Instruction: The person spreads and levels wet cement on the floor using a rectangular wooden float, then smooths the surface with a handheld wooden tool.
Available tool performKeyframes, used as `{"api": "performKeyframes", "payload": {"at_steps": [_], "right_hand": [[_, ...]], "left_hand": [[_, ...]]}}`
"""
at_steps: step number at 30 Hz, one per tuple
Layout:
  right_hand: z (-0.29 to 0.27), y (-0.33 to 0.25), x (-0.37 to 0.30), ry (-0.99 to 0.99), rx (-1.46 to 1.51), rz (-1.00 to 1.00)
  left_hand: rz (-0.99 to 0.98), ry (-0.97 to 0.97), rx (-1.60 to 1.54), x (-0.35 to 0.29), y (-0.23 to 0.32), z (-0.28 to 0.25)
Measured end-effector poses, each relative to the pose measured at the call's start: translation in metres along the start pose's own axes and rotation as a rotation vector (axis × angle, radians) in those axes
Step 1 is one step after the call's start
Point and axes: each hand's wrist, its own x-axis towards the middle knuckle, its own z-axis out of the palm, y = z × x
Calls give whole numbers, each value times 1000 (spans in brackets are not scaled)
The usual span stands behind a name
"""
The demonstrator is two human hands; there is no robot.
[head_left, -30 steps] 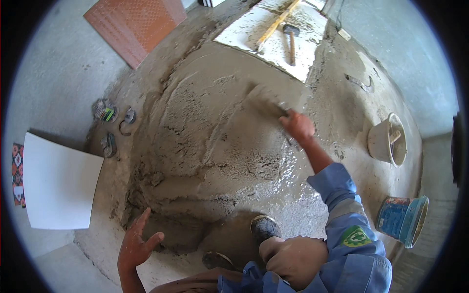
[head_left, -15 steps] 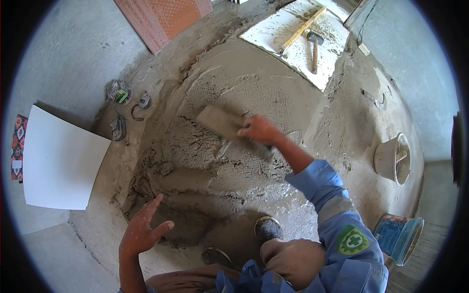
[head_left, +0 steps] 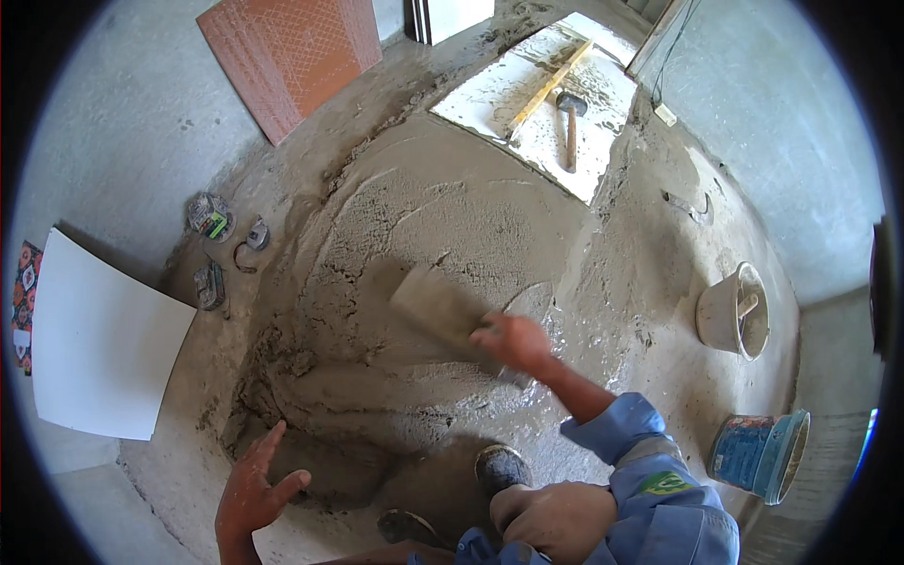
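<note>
My right hand (head_left: 518,341) is closed round the handle of a flat rectangular plastering trowel (head_left: 438,306), which is blurred by motion. Its blade lies over the wet grey mortar (head_left: 377,226) spread across the floor; whether it touches the mortar all along I cannot tell. At the lower left my left hand (head_left: 259,482) hovers with its fingers apart and nothing in it, beside the mortar's rough near edge. One of my dark, mortar-smeared shoes (head_left: 502,469) is planted close to the trowel's near side.
A white tile (head_left: 593,160) at the back bears a rubber mallet (head_left: 571,132) and a yellow straight bar (head_left: 551,89). Two buckets, one beige (head_left: 720,315) and one blue (head_left: 744,457), stand right. Leftward are an angle grinder (head_left: 211,217), a white panel (head_left: 108,339) and a reddish tile (head_left: 287,56).
My right hand has drawn the trowel nearer to me and slightly right across the mortar. The view has shifted a little. My left hand stays raised and open.
</note>
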Motion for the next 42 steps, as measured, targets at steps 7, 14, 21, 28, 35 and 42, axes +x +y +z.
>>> {"api": "performKeyframes", "payload": {"at_steps": [7, 14, 21, 28, 35, 42], "right_hand": [[-95, 95, 74, 363, 61, 216], [-130, 131, 154, 333, 45, 172], [-78, 86, 144, 131, 109, 43], [-12, 5, 32, -145, 200, 87], [-34, 2, 24, 56, 147, -22], [-86, 54, 147, 334, 36, 99]], "left_hand": [[-61, -41, -36, 6, 1, 2], [-61, -44, 15, 13, -8, 8], [-84, -51, 19, 20, -16, 10], [-67, -72, -50, 36, 3, 11], [-56, -55, -66, 20, 9, 5], [-135, -59, 10, -1, -8, 2]]}}
